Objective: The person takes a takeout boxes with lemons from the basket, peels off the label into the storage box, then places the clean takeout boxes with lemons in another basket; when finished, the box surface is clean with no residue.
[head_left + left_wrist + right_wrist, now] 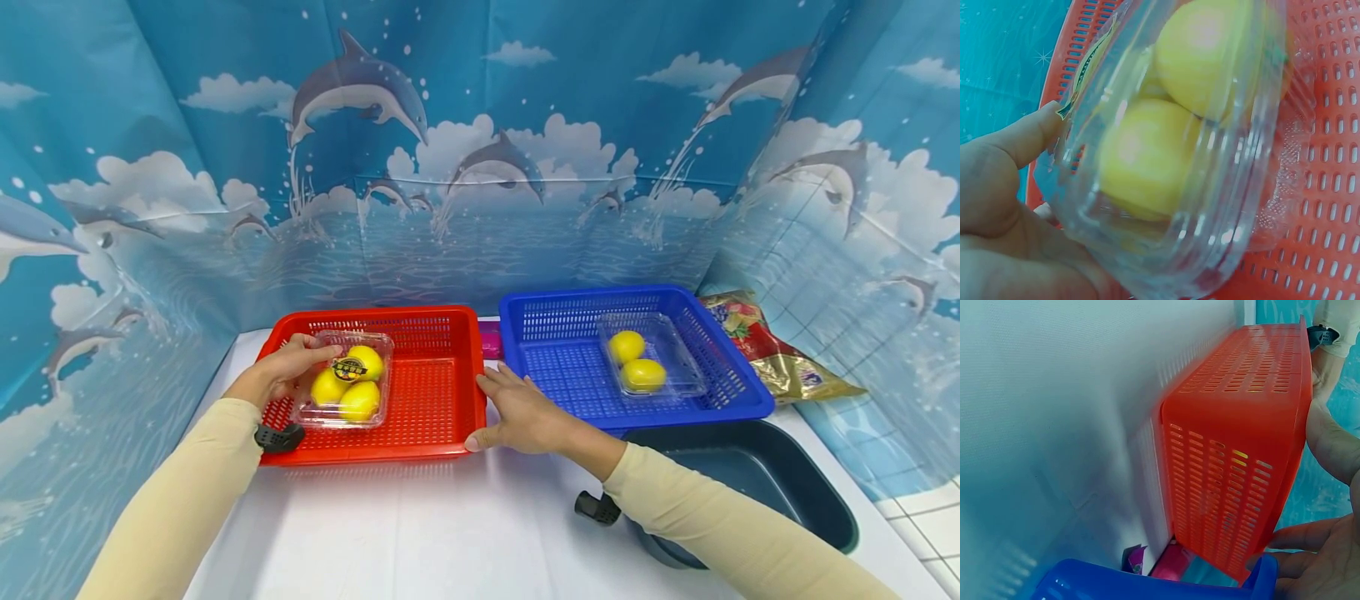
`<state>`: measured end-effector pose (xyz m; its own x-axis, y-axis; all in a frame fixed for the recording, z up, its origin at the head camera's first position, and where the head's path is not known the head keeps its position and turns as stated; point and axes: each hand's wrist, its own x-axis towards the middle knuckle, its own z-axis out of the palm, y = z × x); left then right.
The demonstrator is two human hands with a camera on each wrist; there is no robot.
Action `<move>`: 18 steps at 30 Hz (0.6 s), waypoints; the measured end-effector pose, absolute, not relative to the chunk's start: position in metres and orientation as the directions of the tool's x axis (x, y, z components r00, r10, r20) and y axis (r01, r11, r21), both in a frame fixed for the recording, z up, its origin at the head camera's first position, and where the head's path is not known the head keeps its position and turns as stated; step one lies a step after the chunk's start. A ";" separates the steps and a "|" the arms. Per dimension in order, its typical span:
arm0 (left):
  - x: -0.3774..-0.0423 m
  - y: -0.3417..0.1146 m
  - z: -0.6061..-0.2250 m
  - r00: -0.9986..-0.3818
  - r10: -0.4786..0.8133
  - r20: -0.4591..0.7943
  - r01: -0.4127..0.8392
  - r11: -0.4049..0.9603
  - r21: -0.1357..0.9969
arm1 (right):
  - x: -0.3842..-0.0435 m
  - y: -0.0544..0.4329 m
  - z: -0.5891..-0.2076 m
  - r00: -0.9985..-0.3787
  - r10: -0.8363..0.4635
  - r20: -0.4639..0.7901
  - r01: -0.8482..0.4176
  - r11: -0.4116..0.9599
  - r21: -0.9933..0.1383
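My left hand [288, 367] holds a clear plastic clamshell box [1222, 206] by its left side, the thumb on top near the dark label [349, 369]. Several yellow lemons [1147, 156] show through the plastic. The box is within the left part of the red basket [423, 454]; whether its base touches the basket floor I cannot tell. At the basket's right rim, my right hand [525, 414] rests with fingers extended and spread, thumb near the front corner. The right wrist view shows the thumb and fingertips against the red rim [1297, 469].
Right of the red basket stands a blue basket [637, 293] with another clear box [675, 367] holding two lemons [642, 375]. A dark basin [750, 467] sits in front of it. A shiny red-gold bag [783, 358] lies far right. A magenta item [491, 340] sits between the baskets.
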<state>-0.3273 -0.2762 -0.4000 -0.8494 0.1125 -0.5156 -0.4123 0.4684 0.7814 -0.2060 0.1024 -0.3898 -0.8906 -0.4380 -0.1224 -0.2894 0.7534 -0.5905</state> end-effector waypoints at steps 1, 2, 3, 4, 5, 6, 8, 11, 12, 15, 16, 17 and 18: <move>-0.328 -0.277 -0.400 -0.849 0.119 -0.515 -0.411 0.463 0.785 | -0.206 0.102 -0.390 -0.891 -0.438 -0.122 -0.289 0.753 -0.591; -0.328 -0.277 -0.400 -0.848 0.124 -0.515 -0.410 0.461 0.787 | -0.206 0.102 -0.390 -0.891 -0.437 -0.122 -0.288 0.753 -0.592; -0.328 -0.277 -0.400 -0.847 0.130 -0.515 -0.408 0.462 0.788 | -0.206 0.102 -0.390 -0.891 -0.437 -0.123 -0.287 0.753 -0.593; -0.328 -0.278 -0.399 -0.846 0.137 -0.515 -0.406 0.461 0.789 | -0.206 0.102 -0.390 -0.892 -0.435 -0.123 -0.285 0.753 -0.593; -0.329 -0.278 -0.399 -0.845 0.144 -0.514 -0.404 0.458 0.792 | -0.206 0.102 -0.390 -0.892 -0.434 -0.124 -0.284 0.753 -0.594; -0.329 -0.279 -0.398 -0.845 0.150 -0.514 -0.402 0.455 0.795 | -0.206 0.102 -0.390 -0.893 -0.433 -0.125 -0.283 0.753 -0.594; -0.329 -0.279 -0.398 -0.843 0.163 -0.513 -0.399 0.451 0.798 | -0.206 0.102 -0.390 -0.893 -0.432 -0.124 -0.281 0.754 -0.594; -0.329 -0.279 -0.398 -0.842 0.181 -0.509 -0.393 0.440 0.807 | -0.206 0.102 -0.389 -0.893 -0.432 -0.124 -0.282 0.755 -0.592; -0.329 -0.279 -0.397 -0.842 0.187 -0.506 -0.389 0.439 0.810 | -0.206 0.102 -0.389 -0.893 -0.432 -0.124 -0.282 0.755 -0.592; -0.327 -0.280 -0.396 -0.846 0.196 -0.496 -0.378 0.437 0.817 | -0.205 0.102 -0.389 -0.893 -0.433 -0.126 -0.283 0.755 -0.592; -0.327 -0.280 -0.396 -0.848 0.199 -0.492 -0.373 0.437 0.819 | -0.205 0.102 -0.389 -0.893 -0.433 -0.126 -0.282 0.754 -0.593; -0.327 -0.280 -0.395 -0.848 0.204 -0.489 -0.368 0.437 0.821 | -0.205 0.102 -0.389 -0.892 -0.433 -0.127 -0.282 0.754 -0.593; -0.327 -0.280 -0.395 -0.849 0.208 -0.486 -0.363 0.439 0.822 | -0.205 0.102 -0.389 -0.892 -0.433 -0.127 -0.282 0.754 -0.593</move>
<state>-0.3269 -0.2799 -0.3951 -0.8487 0.2080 -0.4862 -0.3630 0.4394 0.8217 -0.2053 0.1021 -0.3888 -0.8924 -0.4331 -0.1268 -0.2819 0.7544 -0.5928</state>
